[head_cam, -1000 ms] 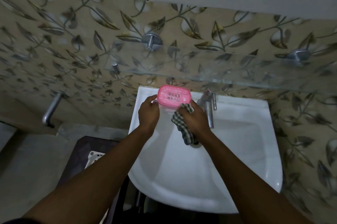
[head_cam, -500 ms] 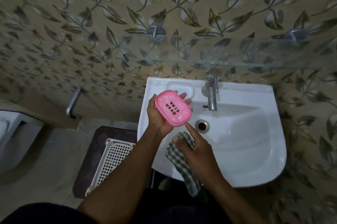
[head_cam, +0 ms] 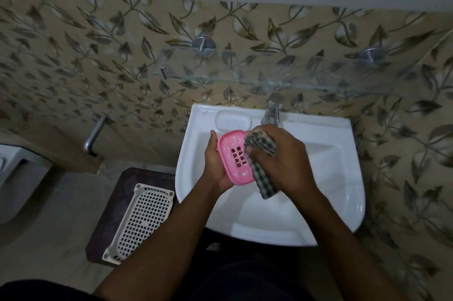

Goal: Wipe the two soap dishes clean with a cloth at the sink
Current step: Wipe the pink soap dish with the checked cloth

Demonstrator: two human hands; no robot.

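A pink soap dish (head_cam: 234, 156) with drain holes and white soap smears lies in my left hand (head_cam: 215, 163), held over the white sink (head_cam: 326, 178). My right hand (head_cam: 284, 156) grips a checked cloth (head_cam: 263, 178) and presses it against the dish's right side. The cloth's tail hangs down below the dish. Only this one loose soap dish is in view. A moulded soap recess (head_cam: 232, 118) sits on the sink's back rim.
A chrome tap (head_cam: 272, 111) rises behind my right hand. A glass shelf (head_cam: 269, 80) juts from the leaf-patterned wall above the sink. A white perforated basket (head_cam: 142, 222) rests on a dark stool at lower left. A metal pipe (head_cam: 94, 134) sticks out at left.
My left hand lifted the pink dish off the sink's back rim and turned it face up. My right hand brought the cloth up from below onto the dish.
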